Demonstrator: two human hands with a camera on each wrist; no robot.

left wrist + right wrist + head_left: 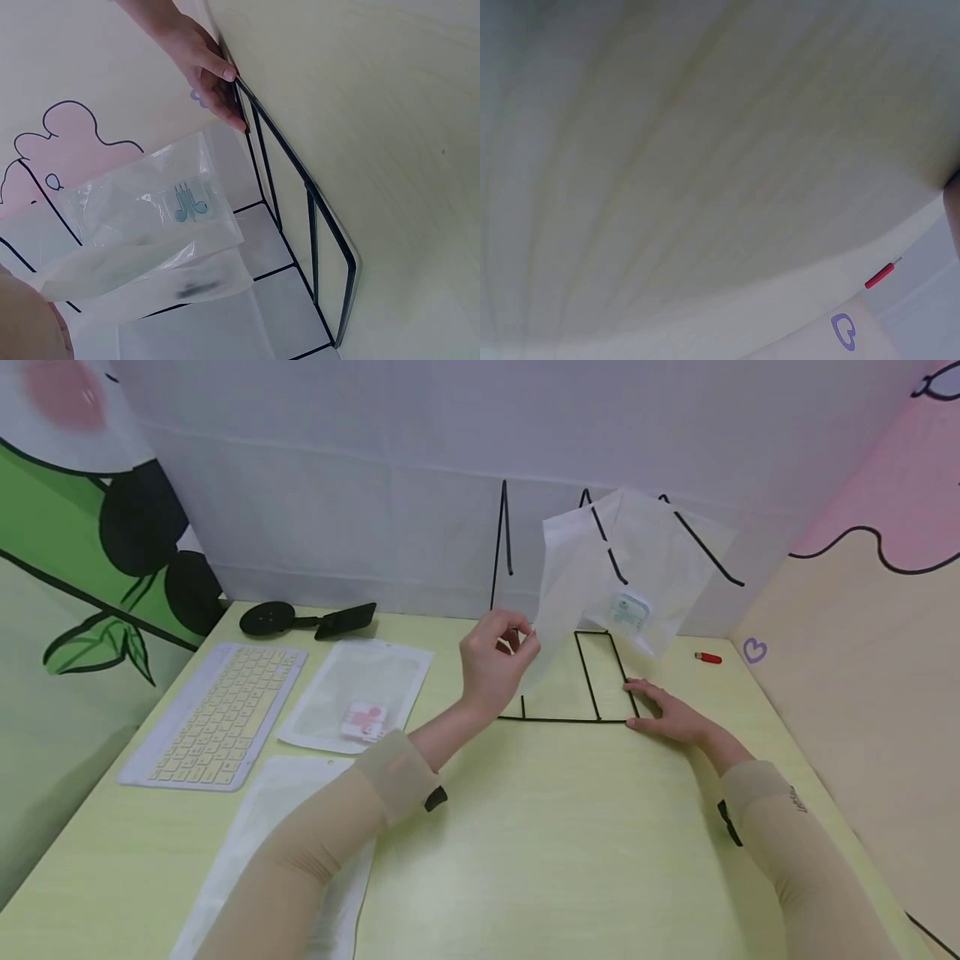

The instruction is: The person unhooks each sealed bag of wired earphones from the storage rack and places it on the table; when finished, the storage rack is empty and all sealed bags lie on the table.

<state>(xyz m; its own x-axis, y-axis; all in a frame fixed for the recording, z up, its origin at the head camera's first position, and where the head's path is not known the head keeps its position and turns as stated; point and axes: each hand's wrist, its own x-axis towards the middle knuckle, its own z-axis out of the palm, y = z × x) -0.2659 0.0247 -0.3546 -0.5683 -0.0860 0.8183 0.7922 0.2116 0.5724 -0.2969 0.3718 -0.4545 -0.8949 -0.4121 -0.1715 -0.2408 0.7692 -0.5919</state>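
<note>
A black wire rack (551, 720) with upright prongs stands toward the back of the table. Translucent plastic bags (562, 585) overlap its middle and right prongs; one holds a small pale packet with blue-green print (630, 612). My left hand (497, 662), raised in front of the rack's left side, pinches the edge of a bag between thumb and fingers. The left wrist view shows the bags (142, 202) spreading out from that hand (30, 322). Low at the rack's right front corner, my right hand (671, 717) grips the base wire with thumb and fingers.
On the left lie a white keyboard (225, 718), a black folding stand (345, 621), a flat bag with a pink-printed packet (363, 720) and another white bag (270, 827), partly under the left sleeve. A small red stick-like object (708, 657) lies at the back right.
</note>
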